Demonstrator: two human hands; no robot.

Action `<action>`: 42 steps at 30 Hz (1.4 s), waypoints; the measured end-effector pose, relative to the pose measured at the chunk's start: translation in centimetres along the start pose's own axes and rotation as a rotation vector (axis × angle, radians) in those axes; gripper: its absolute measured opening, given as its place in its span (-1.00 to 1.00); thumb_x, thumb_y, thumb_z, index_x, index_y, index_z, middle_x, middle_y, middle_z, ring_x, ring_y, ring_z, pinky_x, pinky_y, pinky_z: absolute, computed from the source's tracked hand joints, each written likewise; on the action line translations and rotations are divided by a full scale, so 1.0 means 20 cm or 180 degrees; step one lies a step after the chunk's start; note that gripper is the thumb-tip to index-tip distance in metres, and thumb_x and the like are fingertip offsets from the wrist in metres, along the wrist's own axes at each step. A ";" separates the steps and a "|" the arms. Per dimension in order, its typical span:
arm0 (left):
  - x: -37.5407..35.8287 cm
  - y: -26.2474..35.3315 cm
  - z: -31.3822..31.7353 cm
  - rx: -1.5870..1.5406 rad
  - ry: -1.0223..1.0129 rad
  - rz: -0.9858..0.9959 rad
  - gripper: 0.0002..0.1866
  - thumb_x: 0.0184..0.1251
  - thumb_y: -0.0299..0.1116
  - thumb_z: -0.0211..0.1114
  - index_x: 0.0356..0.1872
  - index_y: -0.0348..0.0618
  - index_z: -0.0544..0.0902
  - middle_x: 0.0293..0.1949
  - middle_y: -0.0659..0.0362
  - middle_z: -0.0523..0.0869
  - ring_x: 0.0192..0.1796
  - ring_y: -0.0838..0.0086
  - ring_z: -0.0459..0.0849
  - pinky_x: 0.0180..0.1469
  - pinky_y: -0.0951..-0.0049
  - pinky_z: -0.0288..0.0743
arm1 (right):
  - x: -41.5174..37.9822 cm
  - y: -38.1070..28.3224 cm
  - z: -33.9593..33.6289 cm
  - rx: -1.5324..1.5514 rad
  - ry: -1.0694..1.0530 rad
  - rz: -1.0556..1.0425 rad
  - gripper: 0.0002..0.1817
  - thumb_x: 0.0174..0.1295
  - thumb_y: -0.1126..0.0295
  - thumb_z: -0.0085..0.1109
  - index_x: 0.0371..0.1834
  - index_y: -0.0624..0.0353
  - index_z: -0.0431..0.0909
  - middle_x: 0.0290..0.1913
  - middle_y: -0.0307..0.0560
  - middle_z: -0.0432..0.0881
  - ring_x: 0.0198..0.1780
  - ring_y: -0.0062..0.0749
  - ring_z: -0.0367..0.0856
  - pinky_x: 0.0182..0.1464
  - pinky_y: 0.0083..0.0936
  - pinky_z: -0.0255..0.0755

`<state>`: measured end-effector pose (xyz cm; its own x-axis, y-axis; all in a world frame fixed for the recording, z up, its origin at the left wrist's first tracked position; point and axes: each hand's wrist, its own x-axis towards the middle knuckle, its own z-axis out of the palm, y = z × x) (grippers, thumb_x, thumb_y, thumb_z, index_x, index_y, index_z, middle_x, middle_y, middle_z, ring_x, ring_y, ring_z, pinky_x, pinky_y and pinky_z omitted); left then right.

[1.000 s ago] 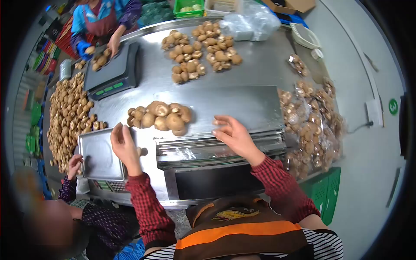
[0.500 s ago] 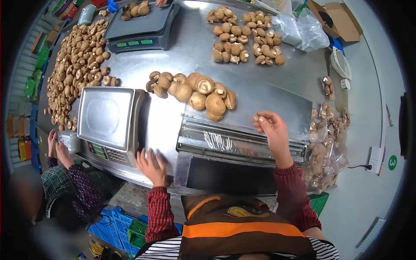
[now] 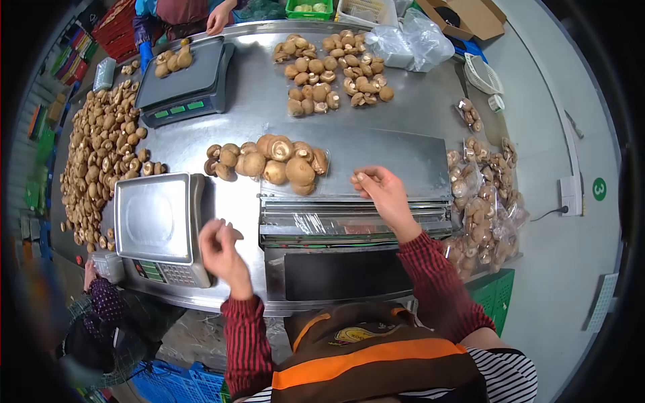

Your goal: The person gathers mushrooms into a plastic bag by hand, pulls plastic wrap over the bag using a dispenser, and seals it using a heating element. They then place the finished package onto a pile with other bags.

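My left hand [image 3: 226, 256] hovers just right of the near scale [image 3: 153, 218], its fingers loosely bent, somewhat blurred, with nothing seen in them. My right hand [image 3: 384, 193] is over the back edge of the film wrapping machine [image 3: 356, 218], thumb and fingertips pinched together. Whatever they may hold is too small to make out. Left of that hand lie large brown mushrooms [image 3: 299, 170], several at the right end on a clear-wrapped tray. Smaller mushrooms [image 3: 226, 158] sit at the left end of the group. Clear film stretches across the machine's rollers.
A big mushroom heap [image 3: 101, 161] covers the table's left side. Mushroom groups [image 3: 336, 67] stand at the back, beside plastic bags [image 3: 420, 43]. Bagged mushrooms [image 3: 487, 208] pile up on the right. One co-worker's hand [image 3: 220, 17] is near the far scale [image 3: 181, 77]; another person sits lower left.
The view has shifted, showing more of the person at the far side. My left hand has lifted from the table beside the scale and curled its fingers. My right hand stays pinched over the machine.
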<state>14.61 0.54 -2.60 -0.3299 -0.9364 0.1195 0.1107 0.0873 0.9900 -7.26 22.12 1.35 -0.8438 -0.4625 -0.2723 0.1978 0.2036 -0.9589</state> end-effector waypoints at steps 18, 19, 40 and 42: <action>0.45 -0.07 0.53 0.1263 -0.1904 0.0757 -0.37 0.18 -0.17 0.44 0.21 -0.29 0.48 0.15 -0.06 0.51 0.32 0.11 0.44 0.32 0.19 0.31 | 0.24 -0.01 0.20 -0.0841 -0.0408 -0.0265 -0.21 0.17 0.06 0.38 0.28 0.44 0.31 0.21 0.34 0.35 0.02 -0.09 0.62 0.05 -0.34 0.54; 0.44 -0.03 0.56 0.1244 -0.1923 0.0775 -0.37 0.18 -0.17 0.44 0.21 -0.29 0.48 0.15 -0.06 0.51 0.32 0.11 0.44 0.32 0.19 0.31 | 0.25 -0.01 0.19 -0.0842 -0.0378 -0.0277 -0.21 0.17 0.06 0.38 0.28 0.44 0.31 0.21 0.34 0.35 0.02 -0.09 0.62 0.05 -0.34 0.54; -0.19 0.11 0.70 0.1879 -0.1540 0.1170 -0.25 0.05 -0.11 0.55 0.20 -0.33 0.45 0.14 -0.15 0.41 0.23 0.02 0.39 0.28 0.05 0.24 | -0.22 0.11 -0.83 -0.2502 0.0750 -0.0701 -0.59 0.20 0.01 0.25 -0.22 0.18 0.66 -0.26 0.07 0.57 -0.16 -0.03 0.58 -0.08 -0.22 0.46; -0.19 0.13 0.49 0.2750 -0.1428 0.1136 -0.51 0.07 -0.14 0.53 -0.09 -0.30 0.63 -0.07 -0.04 0.57 0.04 0.06 0.50 0.11 0.09 0.33 | -0.38 0.14 -0.87 -0.2981 0.0856 -0.0122 -0.59 0.18 -0.02 0.25 -0.39 0.15 0.72 -0.30 0.05 0.58 -0.16 -0.05 0.56 -0.09 -0.20 0.45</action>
<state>7.06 7.66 0.19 -0.7485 -0.6109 0.2580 -0.3811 0.7146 0.5865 -9.02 41.29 2.11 -0.9501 -0.2944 -0.1034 -0.2108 0.8499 -0.4830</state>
